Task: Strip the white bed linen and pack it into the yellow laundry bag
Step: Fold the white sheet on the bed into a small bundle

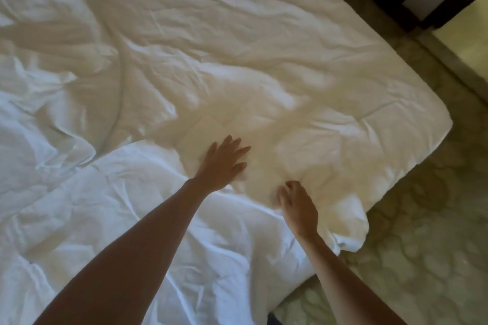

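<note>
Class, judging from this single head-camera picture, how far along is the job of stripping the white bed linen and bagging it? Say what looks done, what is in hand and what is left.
Done: little; the white linen lies rumpled and loose on the bed.
In hand: the left hand rests flat on it, while the right hand curls into a fold near the corner.
Left: pulling it off and packing; no yellow bag is in view.

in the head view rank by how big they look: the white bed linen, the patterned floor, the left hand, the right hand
1. white bed linen
2. patterned floor
3. left hand and right hand: look alike, so unranked.
</note>
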